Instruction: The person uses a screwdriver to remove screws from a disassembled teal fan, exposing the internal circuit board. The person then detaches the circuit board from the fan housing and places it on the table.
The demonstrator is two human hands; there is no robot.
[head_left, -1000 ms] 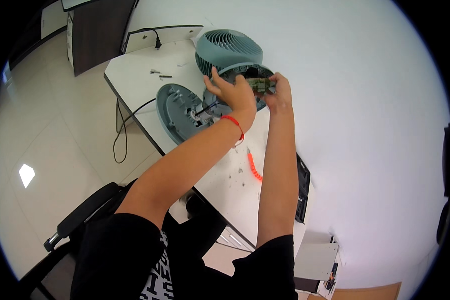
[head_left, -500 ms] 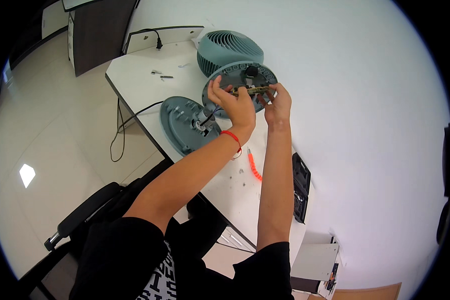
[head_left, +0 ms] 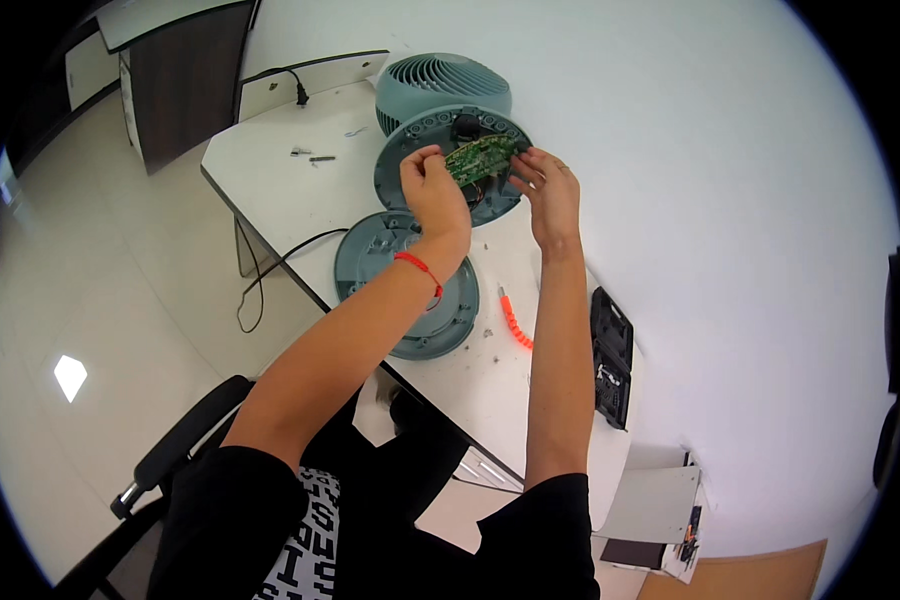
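Note:
I hold a green circuit board (head_left: 477, 158) between my left hand (head_left: 433, 190), closed on its left end, and my right hand (head_left: 548, 190), whose curled fingertips are at its right end. Beneath the board lies a round grey-green housing (head_left: 400, 172) with a black round part inside, leaning by the ribbed fan body (head_left: 435, 85). A second round plastic shell (head_left: 442, 325) with a black cable lies nearer me on the desk, partly hidden by my left forearm.
The white desk (head_left: 270, 175) holds small metal parts (head_left: 320, 159), an orange flexible driver shaft (head_left: 513, 320) and a black tool case (head_left: 610, 355). A plug (head_left: 300, 95) hangs at the back. A chair armrest (head_left: 185, 440) is lower left; a white wall stands right.
The board has risen and turned from edge-on to show its green face. The lower shell now lies flatter and further right. Both my hands have shifted slightly, my left one leftward.

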